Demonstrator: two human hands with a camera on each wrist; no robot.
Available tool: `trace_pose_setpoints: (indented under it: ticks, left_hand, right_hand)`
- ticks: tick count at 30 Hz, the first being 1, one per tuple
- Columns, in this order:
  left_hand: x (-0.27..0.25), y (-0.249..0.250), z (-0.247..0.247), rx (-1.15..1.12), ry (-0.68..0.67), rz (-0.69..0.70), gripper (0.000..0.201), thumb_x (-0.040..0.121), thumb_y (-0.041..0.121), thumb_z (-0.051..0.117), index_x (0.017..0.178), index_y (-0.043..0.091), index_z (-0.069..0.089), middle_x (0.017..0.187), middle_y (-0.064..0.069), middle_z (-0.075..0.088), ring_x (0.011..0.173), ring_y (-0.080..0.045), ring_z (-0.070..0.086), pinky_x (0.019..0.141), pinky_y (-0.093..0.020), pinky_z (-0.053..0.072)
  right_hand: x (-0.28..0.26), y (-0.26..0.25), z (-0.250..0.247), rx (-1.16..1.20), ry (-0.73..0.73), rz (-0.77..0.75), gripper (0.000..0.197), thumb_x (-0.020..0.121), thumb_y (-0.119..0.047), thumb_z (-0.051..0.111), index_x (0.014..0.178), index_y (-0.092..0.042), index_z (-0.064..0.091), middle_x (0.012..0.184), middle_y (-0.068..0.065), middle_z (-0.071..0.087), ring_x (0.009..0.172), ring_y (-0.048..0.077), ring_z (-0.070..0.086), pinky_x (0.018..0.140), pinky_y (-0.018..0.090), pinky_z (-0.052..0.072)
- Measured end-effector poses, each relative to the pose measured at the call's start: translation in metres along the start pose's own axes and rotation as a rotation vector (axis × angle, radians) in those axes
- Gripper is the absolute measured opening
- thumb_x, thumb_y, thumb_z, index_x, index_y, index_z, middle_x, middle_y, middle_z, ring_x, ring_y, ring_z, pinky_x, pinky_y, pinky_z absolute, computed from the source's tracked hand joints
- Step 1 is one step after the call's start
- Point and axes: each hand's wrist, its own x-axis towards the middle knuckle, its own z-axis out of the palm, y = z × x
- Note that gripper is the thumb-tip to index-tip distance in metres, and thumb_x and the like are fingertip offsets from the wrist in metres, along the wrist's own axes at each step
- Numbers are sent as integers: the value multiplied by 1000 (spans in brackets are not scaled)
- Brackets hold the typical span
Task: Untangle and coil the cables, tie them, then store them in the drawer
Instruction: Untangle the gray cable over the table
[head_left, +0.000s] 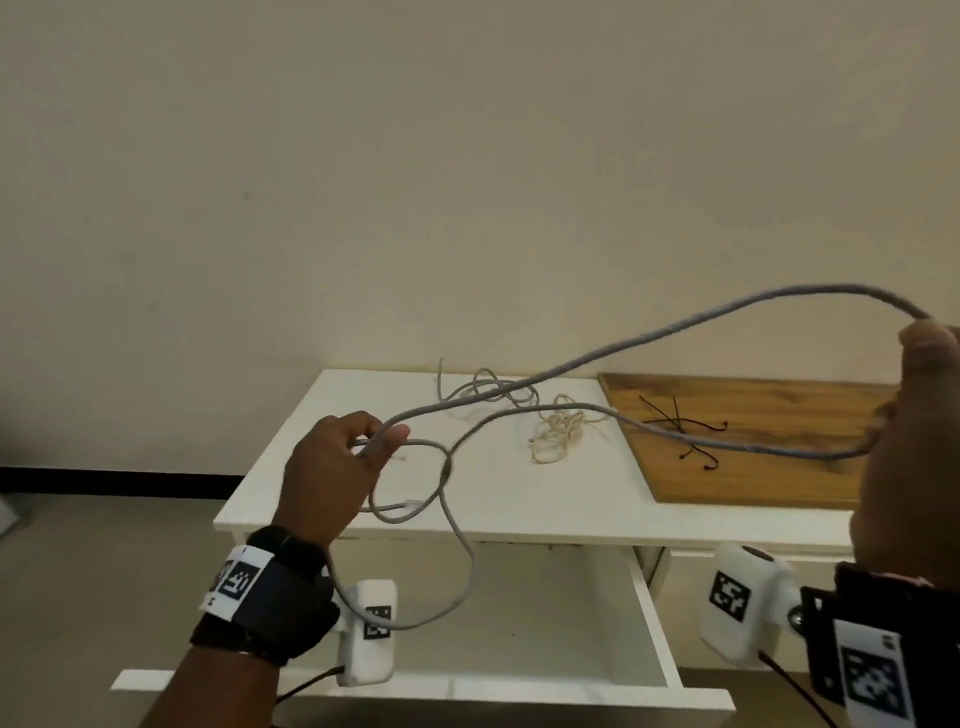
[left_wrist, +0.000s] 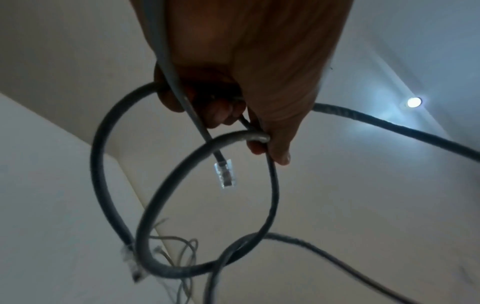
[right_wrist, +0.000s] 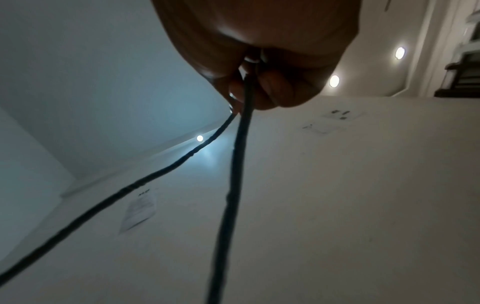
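Drawer (head_left: 545, 623) under the white worktop (head_left: 498, 499) stands open, nothing visible inside. Left hand (head_left: 332, 467) pinches small loops of a round grey network cable (head_left: 623, 348); right hand (head_left: 924, 395) grasps its long loop, raised above the worktop. Thin grey cable (head_left: 483, 389), cream cord (head_left: 558, 431) and black ties (head_left: 680, 421) lie there.

My head view is evenly lit and soft, the white worktop (head_left: 519, 499) the brightest thing in it — no hard shadows on it, only a mild dimness under its front edge. Straight lines bow near the frame's edges. Both wrist views are dim and bluish: my left hand (left_wrist: 244, 67) and right hand (right_wrist: 262, 51) are backlit, nearly silhouettes. Above them, round ceiling lights (right_wrist: 400, 52) flare with hazy glare. The grey cable (left_wrist: 389, 123) smears with blur — darkest against that glow.
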Motion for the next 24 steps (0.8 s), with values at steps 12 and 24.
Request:
trace_pose_setpoints:
  ticks: [12, 24]
  left_hand:
    - [-16, 28, 19, -690, -230, -189, 32, 78, 43, 69, 61, 18, 56, 54, -5, 33, 50, -19, 32, 50, -28, 29]
    - [-12, 24, 12, -801, -219, -192, 42, 80, 49, 72, 58, 22, 49, 55, 3, 29, 52, -16, 28, 48, -24, 31]
  right_hand:
    - [-64, 18, 93, -439, -207, 85, 22, 93, -41, 56, 102, -21, 57, 92, 11, 63, 88, 33, 58, 75, 41, 49]
    - [-96, -6, 120, -221, -613, -29, 18, 95, -36, 60, 84, -23, 67, 71, -14, 63, 67, -1, 56, 63, 21, 40]
